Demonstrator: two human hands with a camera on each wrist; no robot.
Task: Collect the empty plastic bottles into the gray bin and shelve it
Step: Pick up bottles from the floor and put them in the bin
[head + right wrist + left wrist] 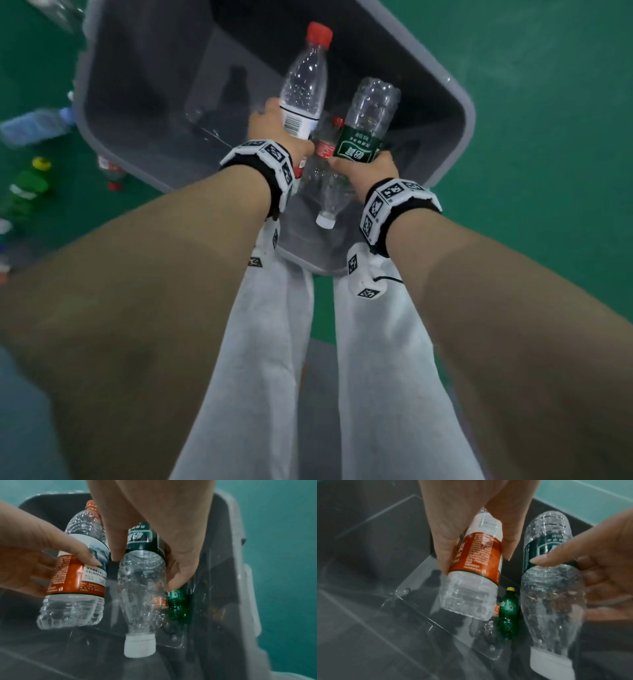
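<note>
The gray bin (459, 113) stands on the green floor, and both my hands are above its opening. My left hand (270, 126) grips a clear bottle (305, 78) with a red cap and a red-and-white label (476, 555), cap pointing away from me. My right hand (366, 171) grips a clear bottle (373, 106) round its dark green label (145, 539); it hangs upside down, white cap (139, 647) lowest. On the bin's bottom lie a small green bottle (506, 616) with a yellow cap and a red-labelled bottle (161, 601).
Several more bottles lie on the floor left of the bin: a green one with a yellow cap (30, 185), a bluish one (34, 126) and a red-capped one (111, 171) against the bin wall. My legs in white trousers (260, 342) stand at the bin's near corner.
</note>
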